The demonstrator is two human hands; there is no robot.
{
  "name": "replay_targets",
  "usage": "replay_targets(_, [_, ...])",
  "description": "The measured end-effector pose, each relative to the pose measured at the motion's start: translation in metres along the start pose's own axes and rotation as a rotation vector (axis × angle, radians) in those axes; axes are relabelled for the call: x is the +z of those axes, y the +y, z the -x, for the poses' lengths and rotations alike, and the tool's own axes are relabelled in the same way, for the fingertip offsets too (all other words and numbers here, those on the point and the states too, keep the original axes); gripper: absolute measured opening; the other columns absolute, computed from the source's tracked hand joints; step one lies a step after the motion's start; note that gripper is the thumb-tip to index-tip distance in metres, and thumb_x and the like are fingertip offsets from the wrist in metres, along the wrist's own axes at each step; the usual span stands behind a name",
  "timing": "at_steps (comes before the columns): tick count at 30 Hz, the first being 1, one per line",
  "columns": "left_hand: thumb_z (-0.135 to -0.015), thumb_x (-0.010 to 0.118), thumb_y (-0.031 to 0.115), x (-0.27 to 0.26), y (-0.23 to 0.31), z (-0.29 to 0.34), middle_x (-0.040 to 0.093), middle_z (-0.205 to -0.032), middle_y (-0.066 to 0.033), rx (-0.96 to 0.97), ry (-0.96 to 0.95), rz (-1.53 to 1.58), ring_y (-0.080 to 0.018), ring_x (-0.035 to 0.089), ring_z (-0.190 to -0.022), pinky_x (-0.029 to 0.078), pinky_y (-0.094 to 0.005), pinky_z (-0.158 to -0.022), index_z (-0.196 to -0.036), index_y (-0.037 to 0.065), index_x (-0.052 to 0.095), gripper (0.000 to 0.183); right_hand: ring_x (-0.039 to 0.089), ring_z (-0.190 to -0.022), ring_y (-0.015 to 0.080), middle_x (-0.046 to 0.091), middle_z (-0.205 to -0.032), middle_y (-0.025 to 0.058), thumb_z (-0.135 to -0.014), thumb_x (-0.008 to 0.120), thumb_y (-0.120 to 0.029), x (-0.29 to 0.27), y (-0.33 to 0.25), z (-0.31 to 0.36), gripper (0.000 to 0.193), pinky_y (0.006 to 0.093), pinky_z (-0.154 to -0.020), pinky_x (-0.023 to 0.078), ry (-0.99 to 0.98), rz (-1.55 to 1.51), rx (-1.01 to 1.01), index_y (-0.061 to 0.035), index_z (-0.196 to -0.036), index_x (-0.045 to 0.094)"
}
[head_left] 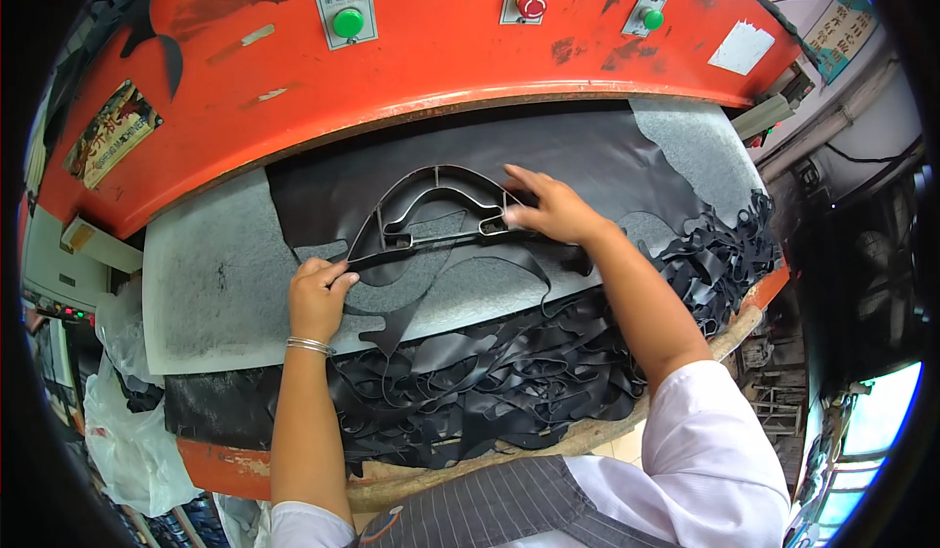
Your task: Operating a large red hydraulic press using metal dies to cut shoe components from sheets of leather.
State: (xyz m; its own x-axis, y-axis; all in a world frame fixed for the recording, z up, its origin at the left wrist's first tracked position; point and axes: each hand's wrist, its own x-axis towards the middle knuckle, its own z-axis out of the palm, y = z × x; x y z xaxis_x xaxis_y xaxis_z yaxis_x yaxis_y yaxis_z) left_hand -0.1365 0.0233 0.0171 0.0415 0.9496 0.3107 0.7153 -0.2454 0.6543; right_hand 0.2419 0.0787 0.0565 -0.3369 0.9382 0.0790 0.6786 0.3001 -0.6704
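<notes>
A curved steel cutting die (438, 170), arch-shaped with thin upright walls and inner braces, rests across the lower edge of a black leather sheet (333, 190). At its left end my left hand (318, 288) is closed, thumb and fingers pinching the corner. My right hand (553, 207) grips the right end, with the thumb on the near side and the fingers over the outer wall. Curved cut-outs in the leather expose the pale grey cutting board (206, 293) around the die. A thin leather strip (397, 323) trails below it.
An orange press beam (431, 58) spans the back, carrying green buttons (348, 23) and a red knob (532, 4). Black leather scraps (490, 372) heap along the front and right (725, 254). A wooden pole (578, 440) runs along the near edge; a plastic bag (132, 440) hangs left.
</notes>
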Motion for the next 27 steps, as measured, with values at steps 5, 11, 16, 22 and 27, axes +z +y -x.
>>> replay_targets(5, [-0.070,0.077,0.011,-0.009,0.014,-0.007,0.065,-0.074,-0.0094,-0.048,-0.051,0.080,-0.0231,0.062,-0.070,0.047,-0.0341,-0.065,-0.082,0.000,0.074,0.016,0.045,-0.130,0.0324,0.049,-0.140,0.0184,-0.075,0.077,-0.033,-0.003,0.026,0.044,0.078,0.0462,-0.113,0.026,-0.057,0.230,-0.170,-0.0044,-0.140,0.044])
replay_targets(11, [-0.069,0.077,0.010,-0.019,0.019,-0.001,0.066,-0.075,-0.0078,-0.070,0.025,0.011,-0.0214,0.062,-0.069,0.046,-0.0328,-0.064,-0.078,0.002,0.073,0.012,0.052,-0.122,0.0310,0.053,-0.135,0.0183,-0.076,0.074,-0.025,-0.004,0.012,0.043,0.064,0.0462,-0.110,0.030,-0.014,0.232,-0.272,-0.0016,-0.131,0.052])
replay_targets(16, [-0.069,0.077,0.010,-0.016,0.023,-0.001,0.066,-0.074,-0.0077,-0.041,0.036,0.005,-0.0212,0.062,-0.068,0.046,-0.0328,-0.064,-0.077,0.002,0.073,0.012,0.058,-0.114,0.0317,0.059,-0.128,0.0177,-0.073,0.074,-0.020,-0.007,0.011,0.045,0.059,0.0448,-0.105,0.037,0.052,0.278,-0.304,0.0010,-0.126,0.056])
replay_targets(22, [-0.068,0.078,0.012,-0.018,0.023,0.004,0.067,-0.074,-0.0074,-0.026,0.047,-0.014,-0.0217,0.062,-0.068,0.047,-0.0336,-0.066,-0.076,0.002,0.073,0.013,0.057,-0.115,0.0311,0.058,-0.130,0.0167,-0.075,0.073,-0.021,-0.007,0.009,0.050,0.062,0.0444,-0.107,0.036,0.020,0.281,-0.284,0.0002,-0.129,0.054])
replay_targets(27, [-0.068,0.078,0.013,-0.019,0.024,0.001,0.067,-0.075,-0.0073,-0.015,0.035,-0.021,-0.0223,0.063,-0.069,0.047,-0.0342,-0.066,-0.077,0.002,0.073,0.015,0.056,-0.117,0.0308,0.058,-0.130,0.0168,-0.079,0.071,-0.025,-0.006,0.013,0.051,0.057,0.0430,-0.107,0.036,0.036,0.279,-0.284,-0.0025,-0.129,0.055])
